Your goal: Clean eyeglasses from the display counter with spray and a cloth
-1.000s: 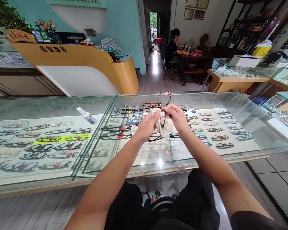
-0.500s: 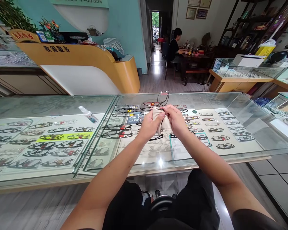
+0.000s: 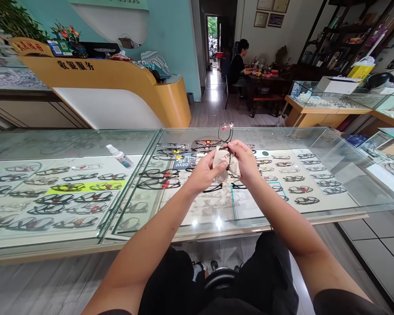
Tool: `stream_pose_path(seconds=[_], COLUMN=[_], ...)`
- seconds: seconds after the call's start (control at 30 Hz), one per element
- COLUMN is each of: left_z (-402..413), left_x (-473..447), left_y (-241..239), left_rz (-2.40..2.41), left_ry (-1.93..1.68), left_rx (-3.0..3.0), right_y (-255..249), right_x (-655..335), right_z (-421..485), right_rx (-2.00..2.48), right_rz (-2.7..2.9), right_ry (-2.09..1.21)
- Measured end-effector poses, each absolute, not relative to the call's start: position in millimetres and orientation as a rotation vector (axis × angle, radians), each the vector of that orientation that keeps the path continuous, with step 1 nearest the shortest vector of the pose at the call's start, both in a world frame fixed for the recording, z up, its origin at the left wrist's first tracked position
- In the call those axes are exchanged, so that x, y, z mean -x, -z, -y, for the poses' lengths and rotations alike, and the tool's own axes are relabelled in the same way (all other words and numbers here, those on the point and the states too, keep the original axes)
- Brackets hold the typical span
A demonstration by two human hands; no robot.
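Note:
Above the glass display case, a pair of eyeglasses (image 3: 225,132) with a thin dark frame is held up, one lens rising above my fingers. My left hand (image 3: 203,173) is closed on a pale cloth (image 3: 220,158) with printed lettering, which is pressed against the glasses and hides part of them. The fingers of my right hand (image 3: 244,158) pinch the frame beside the cloth. On the left part of the case top a white spray bottle (image 3: 120,156) with a printed label lies tilted in view.
Under the glass (image 3: 184,221) lie rows of eyeglasses (image 3: 159,179), continuing in the left case (image 3: 57,199). A wooden cashier counter (image 3: 111,78) stands behind. Farther back, a person (image 3: 239,63) sits at a table. More glass cases (image 3: 335,98) stand at right.
The glasses have turned and shifted slightly right in my hands. The cloth has spread and now shows its printing. The spray bottle has not moved on the case.

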State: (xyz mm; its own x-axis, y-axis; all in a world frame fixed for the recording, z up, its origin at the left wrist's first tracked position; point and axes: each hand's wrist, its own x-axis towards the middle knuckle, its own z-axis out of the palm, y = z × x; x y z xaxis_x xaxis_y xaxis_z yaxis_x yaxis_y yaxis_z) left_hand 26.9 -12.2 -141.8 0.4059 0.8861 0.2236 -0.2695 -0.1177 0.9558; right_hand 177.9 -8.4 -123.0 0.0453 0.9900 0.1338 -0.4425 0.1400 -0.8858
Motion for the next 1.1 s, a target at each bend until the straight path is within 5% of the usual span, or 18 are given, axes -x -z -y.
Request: stream_pose_path(seconds=[0.23,1.1], left_z=[4.8,8.2], left_x=[-32.6,-24.6], left_y=[151.2,145.1], left_rz=[-0.769,-0.642], left_ry=[-1.333,-1.116], left_rx=[-1.275,-1.318], right_y=[138.0,127.7], right_x=[-163.5,-175.2], right_z=[9.5,6.8], right_rx=[0.702,0.783], right_rz=[1.006,0.951], right_ry=[-1.273,-1.284])
